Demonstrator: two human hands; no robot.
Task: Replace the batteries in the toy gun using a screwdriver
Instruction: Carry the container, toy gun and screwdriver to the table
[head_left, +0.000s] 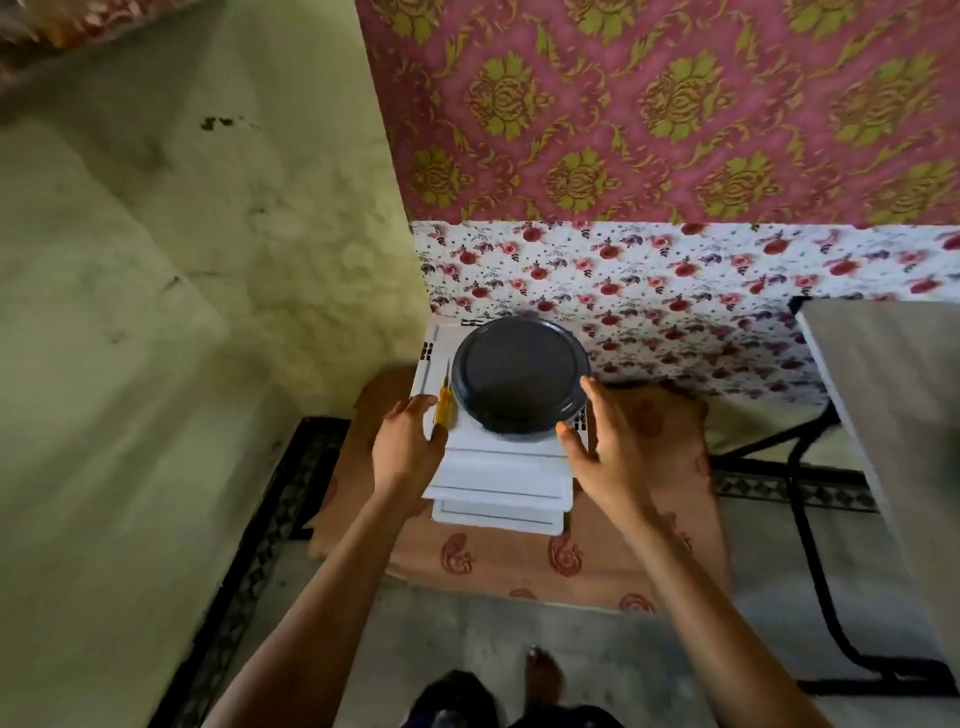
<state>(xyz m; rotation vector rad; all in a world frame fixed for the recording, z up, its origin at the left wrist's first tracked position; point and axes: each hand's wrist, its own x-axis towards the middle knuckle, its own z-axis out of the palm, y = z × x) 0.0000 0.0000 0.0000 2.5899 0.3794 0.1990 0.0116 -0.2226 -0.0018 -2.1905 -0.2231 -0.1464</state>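
Although the task concerns a toy gun, no toy gun and no batteries are seen at this moment; whether they lie under the plate or elsewhere cannot be told.

1. A grey table is noted to the right of the white stack, well apart from it.
2. An orange patterned cloth is spread beneath the white stack. It is judged a soft, uneven footing.
3. The white stack is made up of several loose tiers, stepped toward the near side. If it is gripped by its sides and lifted or dragged, the tiers are likely to shift against each other.
4. A dark round plate is set on top of the stack and covers most of its upper face. Should the stack be tilted, the plate is expected to slide off.
5. The left hand is held at the stack's left edge with fingers loosely extended and nothing pinched. The right hand is held at the stack's right edge, fingers spread, close to the plate's rim. Contact with the plate cannot be confirmed.
6. The screwdriver, yellow-handled, is laid loose on the stack's top along its left margin, just beside the plate. It is judged the item most at risk. A nudge from the left hand, or any tilt, could roll it off the stack's left side, toward the bare foot seen below the stack.
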